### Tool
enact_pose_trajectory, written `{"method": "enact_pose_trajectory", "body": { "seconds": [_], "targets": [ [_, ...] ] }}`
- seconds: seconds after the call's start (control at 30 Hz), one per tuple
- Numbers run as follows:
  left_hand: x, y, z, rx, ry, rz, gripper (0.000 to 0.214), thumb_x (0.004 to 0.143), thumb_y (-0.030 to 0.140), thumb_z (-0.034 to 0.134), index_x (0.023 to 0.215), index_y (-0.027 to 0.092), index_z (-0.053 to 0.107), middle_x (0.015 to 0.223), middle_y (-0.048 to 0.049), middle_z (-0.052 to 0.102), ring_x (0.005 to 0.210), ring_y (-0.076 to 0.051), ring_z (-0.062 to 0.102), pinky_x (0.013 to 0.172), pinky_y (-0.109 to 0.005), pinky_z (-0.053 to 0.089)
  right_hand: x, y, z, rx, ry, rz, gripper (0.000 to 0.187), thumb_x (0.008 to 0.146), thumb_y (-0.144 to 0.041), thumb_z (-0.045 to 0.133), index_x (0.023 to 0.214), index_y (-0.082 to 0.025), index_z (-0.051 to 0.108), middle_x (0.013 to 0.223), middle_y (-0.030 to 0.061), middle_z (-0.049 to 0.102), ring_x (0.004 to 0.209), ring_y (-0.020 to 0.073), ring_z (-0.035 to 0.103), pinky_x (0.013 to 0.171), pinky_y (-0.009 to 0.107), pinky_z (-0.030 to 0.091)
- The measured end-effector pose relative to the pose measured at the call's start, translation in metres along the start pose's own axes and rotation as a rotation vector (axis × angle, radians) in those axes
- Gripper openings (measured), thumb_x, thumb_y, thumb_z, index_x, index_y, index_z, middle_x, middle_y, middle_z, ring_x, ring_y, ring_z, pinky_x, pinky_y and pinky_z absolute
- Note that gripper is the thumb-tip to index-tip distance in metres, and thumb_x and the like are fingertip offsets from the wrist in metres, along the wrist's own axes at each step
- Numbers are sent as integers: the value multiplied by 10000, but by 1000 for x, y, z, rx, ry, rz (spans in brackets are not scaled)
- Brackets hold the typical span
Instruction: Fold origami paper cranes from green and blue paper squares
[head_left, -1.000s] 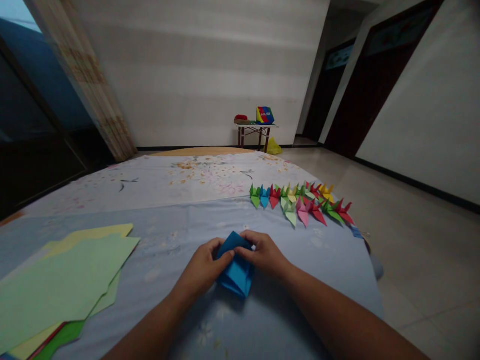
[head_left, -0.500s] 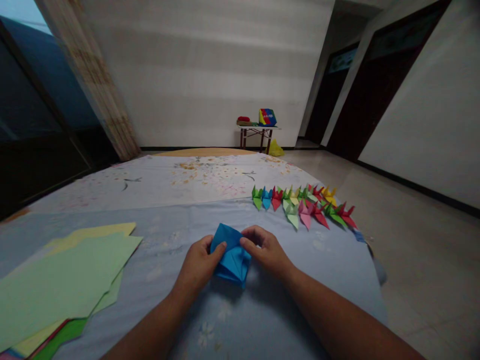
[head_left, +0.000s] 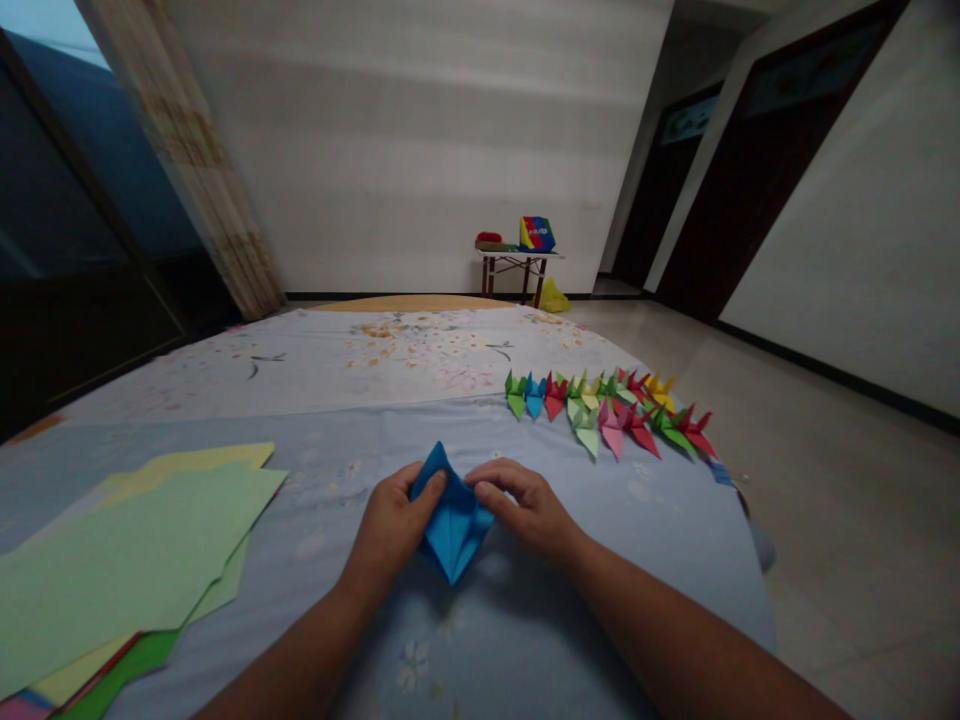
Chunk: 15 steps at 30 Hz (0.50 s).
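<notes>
A sheet of blue origami paper [head_left: 452, 535], partly folded, is in both hands just above the blue part of the cloth. Its shape is a kite with one point towards me and another rising at the upper left. My left hand [head_left: 397, 515] pinches its left side, thumb on top and fingers behind. At the upper right edge, the thumb and fingertips of my right hand [head_left: 523, 502] are closed on the paper. The fingers behind the sheet are hidden.
Left of my hands lies a stack of coloured paper sheets [head_left: 135, 560], pale green uppermost. Several folded paper cranes [head_left: 611, 425] stand in rows at the right of the table. Beyond the table, a small stand [head_left: 517, 255] holds a colourful box [head_left: 537, 234].
The blue paper has turned so its lower point faces me, and its folds have drawn into a narrower kite shape. My right hand has shifted slightly left along its edge.
</notes>
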<state>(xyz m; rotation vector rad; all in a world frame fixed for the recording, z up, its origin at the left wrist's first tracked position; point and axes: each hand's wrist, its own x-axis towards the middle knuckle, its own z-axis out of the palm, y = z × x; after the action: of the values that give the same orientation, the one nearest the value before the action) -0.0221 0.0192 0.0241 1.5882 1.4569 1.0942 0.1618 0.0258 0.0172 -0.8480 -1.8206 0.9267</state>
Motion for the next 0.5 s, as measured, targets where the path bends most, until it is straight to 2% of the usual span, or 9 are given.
{"method": "enact_pose_trajectory", "body": {
  "seconds": [0.1, 0.33, 0.5],
  "targets": [
    [-1, 2, 0, -21, 9, -5, 344, 757, 478, 546, 718, 147, 629, 605, 8, 558, 577, -156, 507, 534, -234, 392, 1, 4, 0, 78, 19, 38, 256, 847, -374, 523, 923, -187, 681, 887, 58, 651, 866, 165, 578, 806, 299, 433],
    [-4, 8, 1, -67, 23, -36, 355, 750, 486, 560, 778, 148, 666, 659, -7, 611, 622, -172, 542, 558, -236, 421, 3, 19, 2, 443, 4, 265, 298, 800, -442, 579, 938, -197, 677, 868, 25, 655, 816, 145, 576, 776, 287, 428],
    [-4, 9, 3, -62, 16, -43, 364, 750, 498, 560, 758, 146, 651, 620, 5, 574, 583, -155, 512, 535, -229, 404, 3, 19, 4, 538, -11, 311, 298, 716, -408, 684, 929, -201, 672, 856, 11, 654, 783, 135, 572, 768, 289, 425]
  ]
}}
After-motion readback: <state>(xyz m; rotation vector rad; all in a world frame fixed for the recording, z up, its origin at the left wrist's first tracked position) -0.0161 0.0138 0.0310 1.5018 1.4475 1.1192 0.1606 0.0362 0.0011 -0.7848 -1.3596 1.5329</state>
